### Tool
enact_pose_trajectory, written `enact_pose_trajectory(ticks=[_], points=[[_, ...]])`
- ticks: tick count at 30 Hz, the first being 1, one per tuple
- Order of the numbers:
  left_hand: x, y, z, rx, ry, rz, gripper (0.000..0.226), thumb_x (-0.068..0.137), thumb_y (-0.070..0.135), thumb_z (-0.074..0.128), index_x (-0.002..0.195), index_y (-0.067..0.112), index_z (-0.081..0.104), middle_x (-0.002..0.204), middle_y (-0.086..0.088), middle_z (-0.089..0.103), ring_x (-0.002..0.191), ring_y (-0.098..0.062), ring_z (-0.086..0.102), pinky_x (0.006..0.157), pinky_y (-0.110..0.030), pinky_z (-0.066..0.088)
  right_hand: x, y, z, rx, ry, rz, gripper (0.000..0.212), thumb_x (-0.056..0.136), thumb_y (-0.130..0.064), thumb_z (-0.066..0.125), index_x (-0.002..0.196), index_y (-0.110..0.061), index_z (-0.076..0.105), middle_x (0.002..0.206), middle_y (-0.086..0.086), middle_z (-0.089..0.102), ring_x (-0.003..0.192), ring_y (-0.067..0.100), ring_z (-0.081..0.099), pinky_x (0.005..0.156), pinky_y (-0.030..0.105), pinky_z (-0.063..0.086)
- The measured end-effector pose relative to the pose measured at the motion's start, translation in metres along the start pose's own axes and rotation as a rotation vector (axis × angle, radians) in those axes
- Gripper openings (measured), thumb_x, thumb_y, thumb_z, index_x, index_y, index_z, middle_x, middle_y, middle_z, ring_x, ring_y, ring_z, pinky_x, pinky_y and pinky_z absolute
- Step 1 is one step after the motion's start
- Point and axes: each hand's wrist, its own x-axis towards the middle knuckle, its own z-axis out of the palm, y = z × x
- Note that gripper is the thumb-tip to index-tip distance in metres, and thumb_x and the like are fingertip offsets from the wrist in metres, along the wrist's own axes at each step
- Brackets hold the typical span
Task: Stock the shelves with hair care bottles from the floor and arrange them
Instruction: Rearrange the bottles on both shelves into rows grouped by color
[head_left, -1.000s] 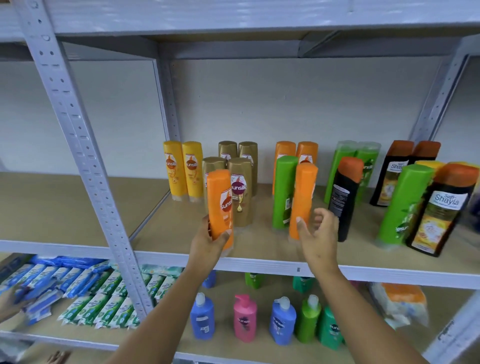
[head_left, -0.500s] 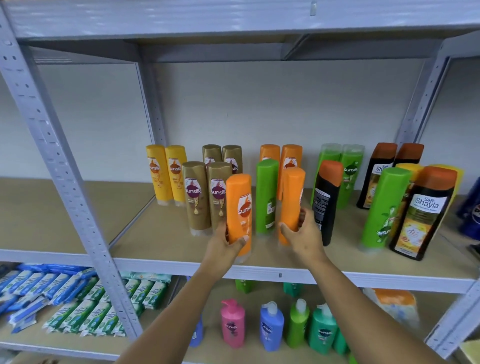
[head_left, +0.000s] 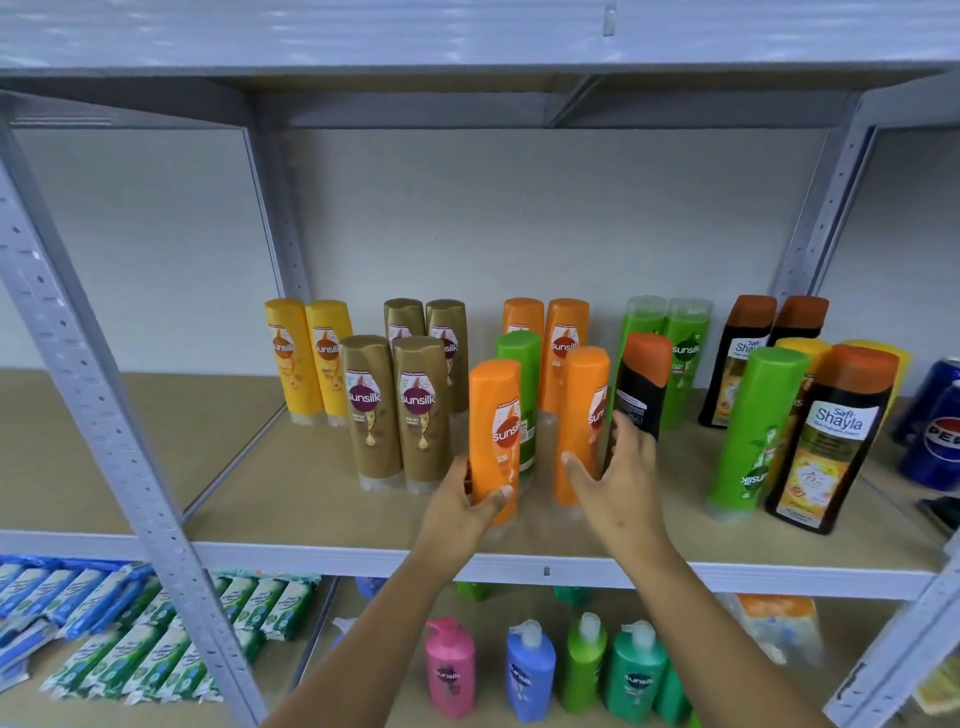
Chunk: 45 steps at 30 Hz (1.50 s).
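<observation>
The left hand (head_left: 462, 506) holds an orange Sunsilk bottle (head_left: 496, 436) near its bottom, thumb in front and fingers curled behind. The bottle stands upright near the front of the shelf (head_left: 311, 499), just in front of a green bottle (head_left: 519, 384). The right hand (head_left: 621, 478) is spread loose, its fingers beside a second orange bottle (head_left: 582, 421) and touching a black bottle with an orange cap (head_left: 641, 384)

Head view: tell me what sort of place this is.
Probably a shop stockroom or retail aisle: grey metal shelving, rows of Sunsilk bottles grouped by colour, and pump bottles on the shelf below.
</observation>
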Motion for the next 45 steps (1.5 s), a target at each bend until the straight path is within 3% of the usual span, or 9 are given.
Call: enact_pose_trajectory(ticks=[2, 9, 15, 20, 27, 32, 39, 42, 45], points=[[0.001, 0.000, -0.003, 0.012, 0.011, -0.005, 0.057, 0.084, 0.042, 0.066, 0.133, 0.028, 0.039, 0.124, 0.011, 0.055, 0.114, -0.013, 0.055, 0.099, -0.037, 0.049, 0.005, -0.022, -0.016, -0.035, -0.001, -0.124, 0.059, 0.088, -0.030, 0.064, 0.139, -0.017, 0.039, 0.136, 0.007, 0.039, 0.124, 0.020, 0.044, 0.097, 0.025, 0.034], [-0.001, 0.002, -0.007, -0.001, 0.011, 0.004, 0.054, 0.085, 0.040, 0.067, 0.129, 0.037, 0.035, 0.128, 0.009, 0.055, 0.119, -0.016, 0.054, 0.101, -0.040, 0.047, 0.063, -0.089, -0.043, -0.131, -0.104, -0.321, 0.042, 0.093, -0.031, 0.056, 0.132, -0.018, 0.050, 0.129, 0.004, 0.046, 0.117, 0.017, 0.048, 0.093, 0.022, 0.034], [0.004, 0.046, -0.022, 0.139, 0.228, 0.270, 0.062, 0.084, 0.055, 0.059, 0.137, 0.038, 0.032, 0.137, 0.013, 0.045, 0.122, -0.005, 0.045, 0.101, -0.034, 0.042, 0.078, -0.065, -0.083, -0.213, 0.019, -0.256, 0.038, 0.092, -0.029, 0.058, 0.125, -0.010, 0.057, 0.127, 0.009, 0.051, 0.118, 0.024, 0.050, 0.095, 0.025, 0.034], [0.023, 0.117, -0.024, 0.485, 0.405, 0.415, 0.063, 0.091, 0.045, 0.054, 0.144, 0.020, 0.031, 0.147, -0.004, 0.038, 0.135, -0.021, 0.036, 0.107, -0.039, 0.035, 0.089, -0.021, -0.131, -0.400, 0.003, -0.169, 0.042, 0.091, -0.026, 0.061, 0.125, -0.002, 0.057, 0.127, 0.021, 0.051, 0.122, 0.034, 0.045, 0.100, 0.035, 0.034], [0.064, 0.165, -0.017, 0.983, 0.121, 0.169, 0.058, 0.091, 0.043, 0.053, 0.140, 0.015, 0.037, 0.131, -0.012, 0.052, 0.115, -0.031, 0.055, 0.088, -0.044, 0.053, 0.108, 0.014, -0.159, -0.589, -0.125, -0.099, 0.056, 0.090, -0.041, 0.059, 0.135, -0.010, 0.049, 0.136, 0.019, 0.048, 0.128, 0.035, 0.040, 0.105, 0.044, 0.037], [0.077, 0.164, -0.012, 1.038, 0.010, 0.031, 0.058, 0.090, 0.035, 0.055, 0.140, 0.016, 0.032, 0.117, -0.009, 0.060, 0.101, -0.025, 0.063, 0.080, -0.039, 0.056, 0.112, 0.025, -0.160, -0.532, -0.144, -0.101, 0.054, 0.089, -0.029, 0.063, 0.135, -0.005, 0.048, 0.136, 0.020, 0.046, 0.128, 0.036, 0.041, 0.110, 0.040, 0.033], [0.086, 0.179, -0.009, 1.091, 0.019, 0.050, 0.067, 0.089, 0.035, 0.062, 0.140, 0.008, 0.029, 0.124, -0.013, 0.058, 0.105, -0.027, 0.061, 0.071, -0.031, 0.050, 0.108, 0.041, -0.149, -0.390, 0.078, -0.075, 0.044, 0.085, -0.017, 0.068, 0.127, -0.010, 0.058, 0.144, 0.023, 0.032, 0.132, 0.041, 0.027, 0.111, 0.043, 0.024], [0.091, 0.185, -0.005, 1.103, 0.012, 0.021, 0.068, 0.088, 0.034, 0.064, 0.140, 0.005, 0.030, 0.126, -0.014, 0.057, 0.107, -0.028, 0.060, 0.077, -0.032, 0.052, 0.104, 0.047, -0.144, -0.241, 0.102, -0.022, 0.051, 0.084, -0.019, 0.069, 0.132, -0.011, 0.052, 0.141, 0.022, 0.033, 0.131, 0.039, 0.033, 0.111, 0.042, 0.030], [0.095, 0.188, -0.004, 1.140, -0.024, 0.018, 0.051, 0.090, 0.036, 0.061, 0.128, 0.004, 0.046, 0.120, -0.013, 0.060, 0.104, -0.025, 0.060, 0.075, -0.028, 0.047, 0.100, 0.055, -0.141, -0.127, 0.107, 0.038, 0.070, 0.081, -0.019, 0.074, 0.141, -0.013, 0.039, 0.132, 0.019, 0.043, 0.122, 0.035, 0.045, 0.105, 0.044, 0.039]])
